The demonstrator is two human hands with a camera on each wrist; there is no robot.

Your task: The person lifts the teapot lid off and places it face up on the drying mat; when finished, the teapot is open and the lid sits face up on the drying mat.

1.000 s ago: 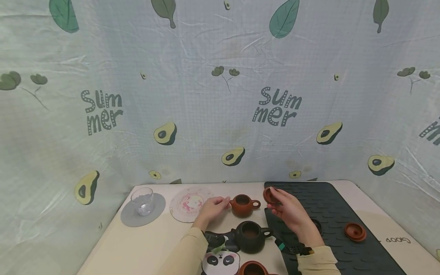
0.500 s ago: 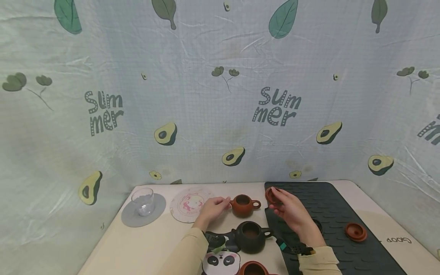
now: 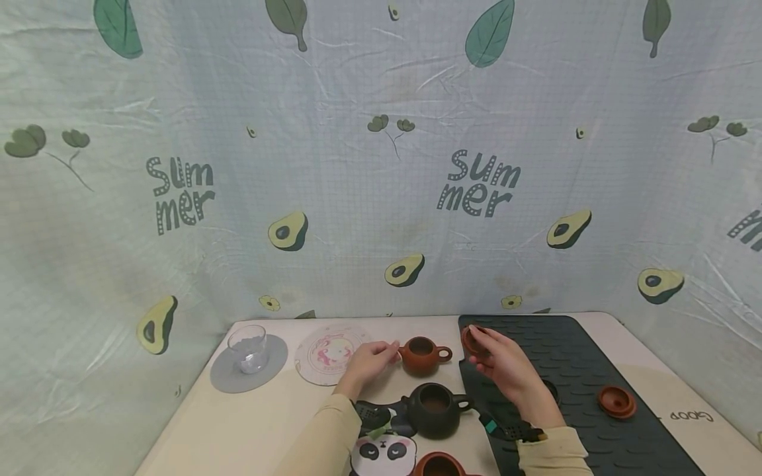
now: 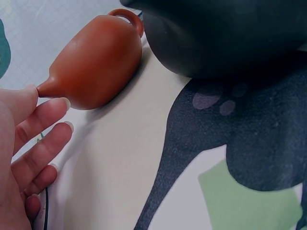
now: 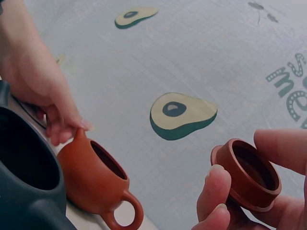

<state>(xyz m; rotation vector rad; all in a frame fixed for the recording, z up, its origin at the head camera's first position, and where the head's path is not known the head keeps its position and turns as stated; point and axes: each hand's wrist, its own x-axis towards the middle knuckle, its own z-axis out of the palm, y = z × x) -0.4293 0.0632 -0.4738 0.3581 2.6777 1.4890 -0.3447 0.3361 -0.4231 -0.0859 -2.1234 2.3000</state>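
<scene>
My left hand (image 3: 368, 365) pinches the spout of a small reddish-brown clay teapot (image 3: 419, 362) between thumb and fingers. The teapot stands lidless, its handle pointing right. In the right wrist view, its dark opening faces up beside the pinching hand. A matching clay lid (image 5: 236, 178) is gripped in my right hand (image 3: 507, 371), raised at the right of the teapot. The lid is tilted, and its hollow underside with a raised ring shows in the right wrist view. Nearer to me sits a black teapot (image 3: 433, 418), also without a lid.
Another reddish teapot (image 3: 424, 457) is cut off at the bottom edge beside a panda mat (image 3: 381, 456). A second clay lid (image 3: 616, 402) and a partly hidden dark lid (image 3: 551, 391) lie on the black mat (image 3: 586, 370). Left stand a glass cup (image 3: 248, 352) and a pink-patterned disc (image 3: 324, 357).
My right hand has shifted slightly right with the clay lid, which has turned a little in the fingers. My left hand stays on the teapot's spout.
</scene>
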